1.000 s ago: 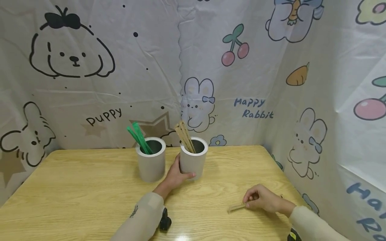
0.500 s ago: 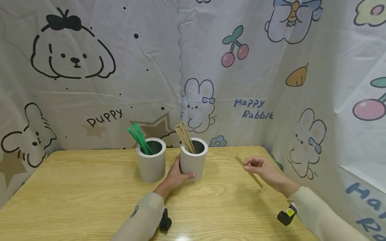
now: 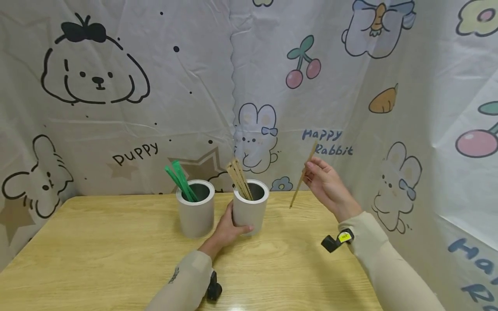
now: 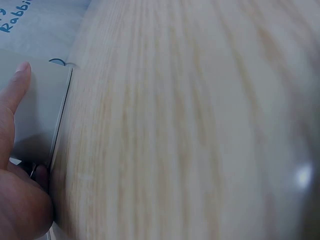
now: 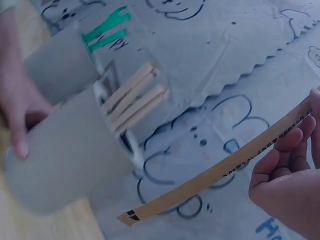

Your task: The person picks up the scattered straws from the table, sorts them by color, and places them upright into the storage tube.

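In the head view my left hand [image 3: 225, 229] grips the lower part of a white cylindrical cup [image 3: 250, 214], thumb across its front. Several brown paper-wrapped straws [image 3: 240, 181] lean to the left inside that cup. Right of it, my right hand [image 3: 327, 185] is raised and pinches one more brown paper-wrapped straw [image 3: 298, 188] near its middle, its lower end slanting toward the cup side. Black print runs along this straw's wrapper [image 5: 200, 182] in the right wrist view. The left wrist view shows a thumb [image 4: 17, 82] against the cup wall.
A second white cup [image 3: 196, 220] with green straws [image 3: 180, 179] stands close to the left of the gripped one. Both are near the back of the wood-grain table [image 3: 116, 250]. A printed cloth backdrop [image 3: 194, 86] hangs behind and along the right side.
My right hand has lifted the brown straw from the table at the front right, up and leftward, turning it from nearly flat to steeply upright. The left hand and cup have stayed in place.
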Tool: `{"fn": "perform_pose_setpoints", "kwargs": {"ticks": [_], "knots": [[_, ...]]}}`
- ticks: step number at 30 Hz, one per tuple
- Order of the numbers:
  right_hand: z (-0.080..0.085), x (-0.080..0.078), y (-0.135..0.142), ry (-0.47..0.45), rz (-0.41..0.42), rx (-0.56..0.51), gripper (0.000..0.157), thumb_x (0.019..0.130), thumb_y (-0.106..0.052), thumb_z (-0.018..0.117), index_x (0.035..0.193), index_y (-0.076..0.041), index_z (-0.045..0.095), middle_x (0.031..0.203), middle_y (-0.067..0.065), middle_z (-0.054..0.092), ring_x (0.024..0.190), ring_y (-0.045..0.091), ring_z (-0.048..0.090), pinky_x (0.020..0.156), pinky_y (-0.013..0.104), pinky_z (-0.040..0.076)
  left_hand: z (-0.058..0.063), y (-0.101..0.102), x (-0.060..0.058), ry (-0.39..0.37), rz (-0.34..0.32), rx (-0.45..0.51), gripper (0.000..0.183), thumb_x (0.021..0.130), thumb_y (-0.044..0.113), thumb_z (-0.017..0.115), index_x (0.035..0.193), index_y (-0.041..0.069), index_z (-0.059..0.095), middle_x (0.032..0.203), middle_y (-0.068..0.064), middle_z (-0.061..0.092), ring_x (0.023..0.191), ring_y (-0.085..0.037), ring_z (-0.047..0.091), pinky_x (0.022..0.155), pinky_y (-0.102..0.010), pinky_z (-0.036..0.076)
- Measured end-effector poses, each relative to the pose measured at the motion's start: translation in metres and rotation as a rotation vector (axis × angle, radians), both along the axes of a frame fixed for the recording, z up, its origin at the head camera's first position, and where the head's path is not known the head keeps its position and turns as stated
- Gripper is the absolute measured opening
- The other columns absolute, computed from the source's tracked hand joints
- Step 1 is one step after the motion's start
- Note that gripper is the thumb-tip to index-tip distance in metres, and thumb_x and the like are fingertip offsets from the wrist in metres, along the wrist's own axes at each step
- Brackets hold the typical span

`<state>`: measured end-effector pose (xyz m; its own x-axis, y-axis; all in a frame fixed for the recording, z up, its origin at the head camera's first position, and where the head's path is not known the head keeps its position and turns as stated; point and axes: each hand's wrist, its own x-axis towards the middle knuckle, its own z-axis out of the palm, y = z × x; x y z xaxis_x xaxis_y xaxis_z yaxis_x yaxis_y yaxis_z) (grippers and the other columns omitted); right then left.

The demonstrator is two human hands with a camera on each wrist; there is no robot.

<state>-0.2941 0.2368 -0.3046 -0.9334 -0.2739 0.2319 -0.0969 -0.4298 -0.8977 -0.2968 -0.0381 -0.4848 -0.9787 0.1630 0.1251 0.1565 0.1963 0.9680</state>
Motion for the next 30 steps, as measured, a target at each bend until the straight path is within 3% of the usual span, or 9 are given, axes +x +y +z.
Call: {"fn": "perform_pose_setpoints", "kwargs": {"ticks": [6, 12, 17, 25, 30], "knots": [[0.015, -0.011, -0.034, 0.003, -0.032, -0.094, 0.019, 0.104, -0.014, 0.054, 0.092, -0.022, 0.065, 0.094, -0.008, 0.065, 0.088, 0.009, 0.052, 0.086, 0.026, 0.039, -0.001, 0.001, 0.001, -0.005, 0.007, -0.013, 0.110, 0.079, 0.013, 0.087, 0.162, 0.010, 0.015, 0.160, -0.022, 0.036, 0.144, -0.043, 0.040, 0.119, -0.061, 0.030], [0.015, -0.022, -0.059, -0.005, -0.054, -0.189, 0.024, 0.107, -0.015, 0.049, 0.091, -0.023, 0.064, 0.092, -0.009, 0.063, 0.087, 0.009, 0.051, 0.086, 0.025, 0.038, 0.000, 0.002, 0.001, 0.014, -0.002, -0.004, 0.110, 0.079, 0.012, 0.087, 0.162, 0.009, 0.014, 0.159, -0.022, 0.037, 0.143, -0.043, 0.041, 0.119, -0.061, 0.031], [0.001, -0.030, -0.073, -0.056, -0.076, -0.181, 0.030, 0.107, -0.015, 0.048, 0.085, -0.024, 0.066, 0.087, -0.010, 0.064, 0.084, 0.008, 0.052, 0.085, 0.024, 0.040, -0.001, 0.002, 0.001, 0.004, 0.007, -0.003, 0.109, 0.080, 0.011, 0.086, 0.162, 0.009, 0.015, 0.159, -0.022, 0.038, 0.143, -0.043, 0.041, 0.119, -0.061, 0.031], [-0.033, -0.039, -0.080, -0.161, -0.105, -0.122, 0.007, 0.098, -0.019, 0.066, 0.091, -0.020, 0.063, 0.087, -0.009, 0.064, 0.082, 0.008, 0.052, 0.082, 0.022, 0.042, -0.004, 0.002, -0.003, -0.013, 0.017, -0.022, 0.109, 0.079, 0.014, 0.087, 0.162, 0.010, 0.015, 0.160, -0.020, 0.037, 0.144, -0.042, 0.040, 0.120, -0.060, 0.030], [-0.046, -0.044, -0.083, -0.202, -0.126, -0.069, 0.012, 0.101, -0.015, 0.060, 0.091, -0.019, 0.063, 0.086, -0.007, 0.063, 0.080, 0.009, 0.051, 0.079, 0.023, 0.041, -0.004, 0.002, -0.003, -0.006, 0.017, -0.021, 0.110, 0.079, 0.014, 0.087, 0.162, 0.010, 0.015, 0.160, -0.021, 0.037, 0.143, -0.042, 0.041, 0.119, -0.060, 0.031]]}}
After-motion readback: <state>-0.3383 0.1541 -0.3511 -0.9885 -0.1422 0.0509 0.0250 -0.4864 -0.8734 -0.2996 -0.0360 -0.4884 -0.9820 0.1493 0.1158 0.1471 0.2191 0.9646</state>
